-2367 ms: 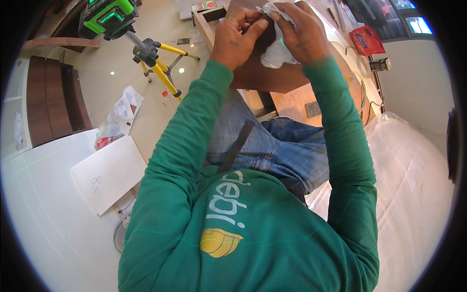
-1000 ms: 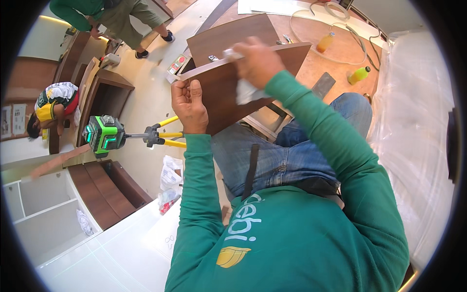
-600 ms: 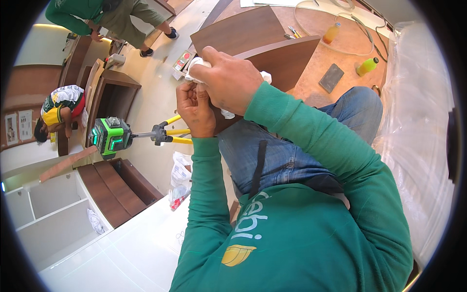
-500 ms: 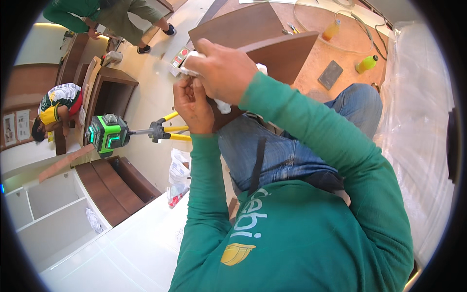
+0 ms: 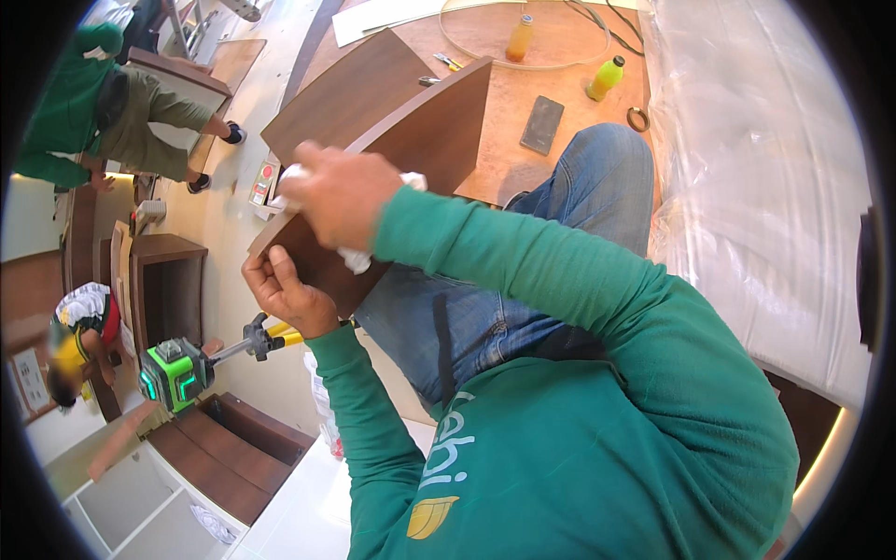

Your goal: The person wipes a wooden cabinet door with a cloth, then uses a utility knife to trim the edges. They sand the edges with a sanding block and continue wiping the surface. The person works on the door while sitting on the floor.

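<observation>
While a dark brown board is held at a tilt before jeans-clad legs, its near left corner is gripped by the left hand, with the fingers curled at the edge and the thumb pointed up. By the right hand, slightly blurred, a white cloth is clamped over the board's upper edge a little farther along; the knuckles are turned upward, the fingers are bent toward the left, and loose ends of the cloth are left showing on both sides. The two hands are kept near each other but apart. The right forearm is stretched across the legs from the right, its elbow bent wide, while the left forearm is angled up from the near side. On the far side, a second brown board, a grey slab, an amber bottle and a green bottle are seen over a wooden surface. At left, a green laser level is mounted on a yellow-legged tripod
</observation>
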{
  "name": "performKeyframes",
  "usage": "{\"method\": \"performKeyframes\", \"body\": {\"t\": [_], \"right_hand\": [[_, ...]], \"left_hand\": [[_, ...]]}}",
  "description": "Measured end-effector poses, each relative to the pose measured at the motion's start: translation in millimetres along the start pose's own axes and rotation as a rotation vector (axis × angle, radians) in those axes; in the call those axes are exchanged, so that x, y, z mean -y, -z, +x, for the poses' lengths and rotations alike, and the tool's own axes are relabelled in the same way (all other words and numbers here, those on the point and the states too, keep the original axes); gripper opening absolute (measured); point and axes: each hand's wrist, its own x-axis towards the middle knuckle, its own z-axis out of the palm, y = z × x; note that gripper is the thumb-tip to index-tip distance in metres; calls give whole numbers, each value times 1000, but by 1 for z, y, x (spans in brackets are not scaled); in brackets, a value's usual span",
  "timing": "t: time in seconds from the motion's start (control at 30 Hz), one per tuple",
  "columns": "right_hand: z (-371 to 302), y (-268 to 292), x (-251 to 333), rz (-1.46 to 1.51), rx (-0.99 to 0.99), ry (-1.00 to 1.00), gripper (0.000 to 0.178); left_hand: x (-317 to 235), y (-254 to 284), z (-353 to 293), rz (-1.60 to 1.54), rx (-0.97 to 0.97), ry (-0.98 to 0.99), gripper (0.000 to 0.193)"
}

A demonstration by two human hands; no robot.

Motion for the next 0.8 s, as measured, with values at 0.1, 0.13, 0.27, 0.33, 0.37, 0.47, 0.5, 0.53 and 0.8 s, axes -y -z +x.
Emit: {"method": "performKeyframes", "body": {"t": [0.1, 0.13, 0.27, 0.33, 0.37, 0.47, 0.5, 0.53, 0.8], "right_hand": [[-10, 15, -78, -107, -30, -191, 29], [-10, 19, -106, -133, -23, -261, 29], [-10, 18, -187, -195, -87, -401, 25], [-8, 25, -225, -260, -52, -518, 26], [-11, 28, -260, -266, -60, -581, 27], [-13, 45, -315, -242, -74, -722, 29], [-11, 50, -324, -231, -79, -766, 30], [-7, 50, -331, -268, -67, -718, 28], [-13, 9, -163, 11, -76, -558, 29]], "left_hand": [[4, -5, 5, 32, -10, -48, 24], [-1, -10, 6, 39, 22, -62, 25], [-12, -35, 14, 229, -116, 67, 28], [-9, -35, 19, 348, -163, 77, 32], [-5, -36, 21, 361, -161, 43, 34], [1, -37, 21, 396, -174, 4, 36], [2, -37, 21, 404, -176, 4, 36], [2, -40, 23, 402, -187, -1, 36], [5, -37, 27, 359, -251, 30, 36]]}}
